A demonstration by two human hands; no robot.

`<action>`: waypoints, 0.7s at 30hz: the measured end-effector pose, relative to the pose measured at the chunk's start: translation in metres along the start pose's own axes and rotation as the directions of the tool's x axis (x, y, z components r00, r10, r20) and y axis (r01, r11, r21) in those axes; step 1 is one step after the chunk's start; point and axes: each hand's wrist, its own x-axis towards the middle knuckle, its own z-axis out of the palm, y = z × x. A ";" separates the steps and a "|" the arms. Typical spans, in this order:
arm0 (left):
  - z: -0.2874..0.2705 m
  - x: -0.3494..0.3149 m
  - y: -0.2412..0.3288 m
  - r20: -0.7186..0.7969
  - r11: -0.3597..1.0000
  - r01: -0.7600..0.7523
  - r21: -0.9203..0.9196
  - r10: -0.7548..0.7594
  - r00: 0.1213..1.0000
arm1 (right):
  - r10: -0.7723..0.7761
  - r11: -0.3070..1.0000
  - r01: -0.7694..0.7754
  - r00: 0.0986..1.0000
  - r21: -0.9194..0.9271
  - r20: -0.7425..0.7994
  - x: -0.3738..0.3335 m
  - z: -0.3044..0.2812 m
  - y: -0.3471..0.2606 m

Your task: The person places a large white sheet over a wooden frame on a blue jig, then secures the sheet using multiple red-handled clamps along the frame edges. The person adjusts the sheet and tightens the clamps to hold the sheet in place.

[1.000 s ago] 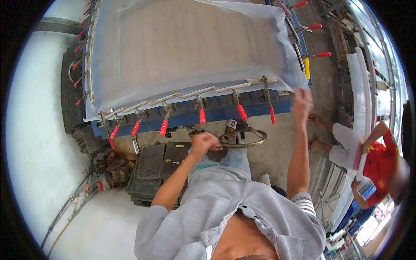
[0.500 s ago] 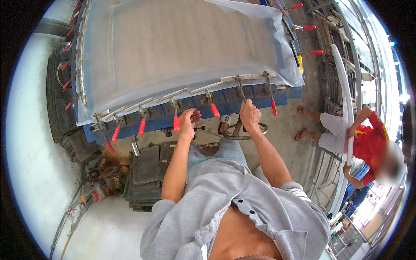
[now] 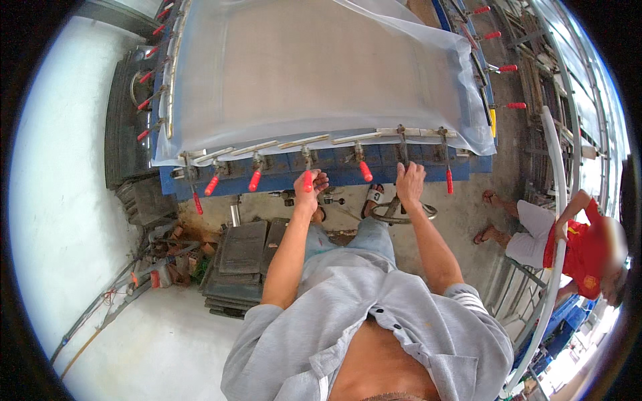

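A row of toggle clamps with red handles runs along the near edge of a blue-framed table (image 3: pixel 475 164). They press metal strips (image 3: pixel 304 142) onto a translucent plastic sheet (image 3: pixel 321 110) spread over a brownish surface. My left hand (image 3: pixel 306 196) is at a middle clamp's red handle (image 3: pixel 308 180), fingers curled on its right side; the handle sits in the crook of the hand. Farther right, my right hand (image 3: pixel 410 183) is closed round another clamp's lever (image 3: pixel 403 151), whose grip it hides. Beside that hand, a clamp with a red handle (image 3: pixel 449 182) hangs down.
Below my right hand is a round metal handwheel (image 3: pixel 404 215). Dark flat slabs (image 3: pixel 241 248) lie stacked at lower left, near hoses and rubble (image 3: pixel 177 264). At right, a person in red (image 3: pixel 580 247) holds a long pale pole (image 3: pixel 555 180) beside metal racks.
My left hand has come from beside the middle clamp's handle onto it. My right hand stays on its lever. The view has shifted, and the person at right leans differently with the pole.
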 end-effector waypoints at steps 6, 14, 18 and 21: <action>-0.030 0.009 0.039 -0.089 0.990 -0.035 -0.136 0.022 0.996 | 0.146 0.988 -0.076 0.744 -0.135 0.652 0.020 -0.074 -0.154; -0.019 -0.004 0.070 -0.087 0.972 -0.037 0.232 0.059 0.994 | 0.101 0.979 -0.050 0.962 -0.199 0.254 -0.038 0.008 -0.116; -0.025 -0.035 0.073 0.035 0.791 -0.257 0.555 0.286 0.958 | 0.063 0.986 -0.048 0.994 -0.161 0.093 -0.060 0.047 -0.097; -0.033 -0.046 0.088 0.064 0.754 -0.242 0.610 0.258 0.964 | 0.019 0.992 -0.016 1.000 -0.128 0.025 -0.066 0.056 -0.096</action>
